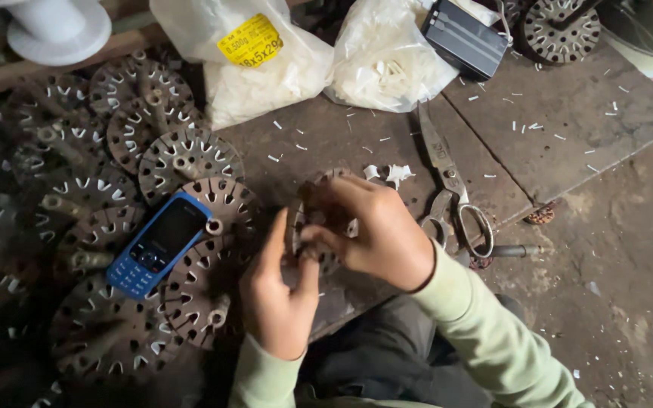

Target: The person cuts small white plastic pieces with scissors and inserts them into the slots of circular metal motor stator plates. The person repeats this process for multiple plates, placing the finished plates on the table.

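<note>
Head camera looks steeply down, close above the workbench (568, 143).

Both hands meet close together, left hand (281, 291) fingers up, right hand (376, 230) curled.

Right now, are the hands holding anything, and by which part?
Both hands hold one slotted metal disc: the left hand grips its lower edge, the right hand covers its upper right side. Exact finger placement is hidden.

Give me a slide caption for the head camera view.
Both hands, left and right, hold a slotted metal disc beside scissors and a blue phone.
</note>
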### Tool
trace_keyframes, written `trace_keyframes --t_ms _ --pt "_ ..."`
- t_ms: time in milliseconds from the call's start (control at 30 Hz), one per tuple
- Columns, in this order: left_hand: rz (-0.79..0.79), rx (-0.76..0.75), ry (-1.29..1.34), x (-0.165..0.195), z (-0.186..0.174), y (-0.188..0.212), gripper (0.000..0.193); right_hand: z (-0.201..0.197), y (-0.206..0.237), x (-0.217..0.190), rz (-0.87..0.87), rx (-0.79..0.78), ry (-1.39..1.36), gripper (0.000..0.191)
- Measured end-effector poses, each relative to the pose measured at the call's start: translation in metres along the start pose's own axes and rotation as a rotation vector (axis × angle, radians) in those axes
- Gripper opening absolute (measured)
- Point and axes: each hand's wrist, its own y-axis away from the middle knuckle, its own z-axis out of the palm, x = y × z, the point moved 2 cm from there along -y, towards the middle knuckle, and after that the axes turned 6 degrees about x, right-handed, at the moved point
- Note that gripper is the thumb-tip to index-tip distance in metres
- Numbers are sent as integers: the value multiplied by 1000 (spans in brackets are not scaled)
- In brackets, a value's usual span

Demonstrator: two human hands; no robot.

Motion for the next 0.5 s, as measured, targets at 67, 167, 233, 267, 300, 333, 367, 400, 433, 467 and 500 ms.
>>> trace_keyframes --t_ms 67,167,233,267,300,333,367,400,433,467,500 --pt "80 11 -45 9 -7 -7 43 -5 -4 0 -19 7 -112 46" --pt "2 26 1 15 -8 -14 39 -17 -8 0 -140 45 -133 44" --pt "-70 49 83 15 -3 -13 37 -22 -12 5 -119 -7 -141 38" --pt "-81 70 129 14 1 -12 34 -21 -13 7 -121 -30 -143 39" --pt "-91 92 175 13 3 -11 31 -19 -15 10 -125 -53 -147 40" --pt "-92 90 180 11 4 -9 29 -16 -15 13 -130 -77 -150 41" --pt "-92 91 184 8 4 -8 28 -14 -15 17 -71 -66 -109 42" --pt "-92 94 188 6 5 -8 26 -11 -15 20 -13 -57 -67 42" --pt "-129 96 210 4 5 -7 26 -8 -14 23 44 -50 -25 42" --pt "-164 96 232 2 6 -7 25 -7 -14 23 -33 -25 -41 41" --pt "-199 95 256 0 7 -7 25 -6 -12 23 -109 0 -55 41"
